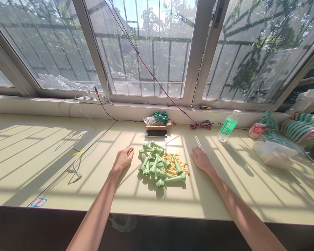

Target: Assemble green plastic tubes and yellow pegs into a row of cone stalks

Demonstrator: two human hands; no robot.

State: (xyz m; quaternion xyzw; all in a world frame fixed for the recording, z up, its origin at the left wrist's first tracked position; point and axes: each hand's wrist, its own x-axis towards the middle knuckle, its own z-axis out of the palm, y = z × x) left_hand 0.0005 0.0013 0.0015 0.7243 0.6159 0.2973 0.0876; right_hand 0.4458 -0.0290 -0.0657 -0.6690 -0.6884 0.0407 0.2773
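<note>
My left hand (124, 158) rests on the table to the left of a pile of pale green plastic spikes (154, 163), its fingers loosely bent and nothing seen in it. On the other side, my right hand (201, 159) lies on the tabletop with fingers stretched forward, also holding nothing. Each green piece is a tapered cone with a wider ribbed cap at one end. Small yellow pegs (174, 163) are heaped against the right of the pile, with a few green spikes lying over them. Neither hand touches the pile.
Behind the pile lie a black phone (156, 133) and a small open box (158, 122). A green-labelled bottle (227, 126), red can (257, 130), plastic bag (274, 154) and hangers (303, 127) stand at right. A white cable (77, 153) trails at left. The table's front edge (172, 215) is near.
</note>
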